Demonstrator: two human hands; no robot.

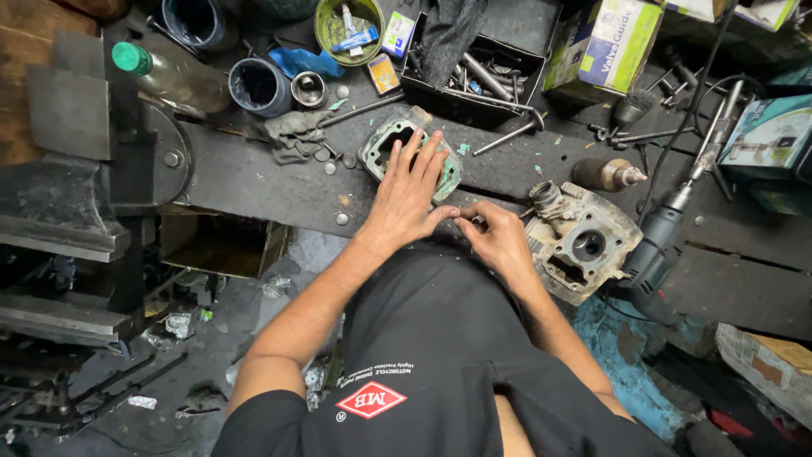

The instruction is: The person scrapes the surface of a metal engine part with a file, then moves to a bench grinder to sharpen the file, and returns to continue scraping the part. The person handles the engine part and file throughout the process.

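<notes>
Left hand [406, 196] is lying flat, grip released, on the green-stained cylinder block [408, 152]; right hand [499, 239] is pinching something too small to tell, beside the cylinder head [584, 245] on the bench [245, 178]

2 hands [406, 199] [499, 241], 1 gasket-covered cylinder block [381, 140], 1 cylinder head [584, 245], 1 green-capped bottle [169, 76], 1 electric drill [668, 228].

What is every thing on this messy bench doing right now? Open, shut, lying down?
Left hand: flat on the green gasket.
Right hand: fingertips pinched at bench edge.
Green gasket: lying on the engine part.
Cylinder head: lying on the bench.
Plastic bottle: capped, on its side.
Black tray: open, holding metal rods.
</notes>
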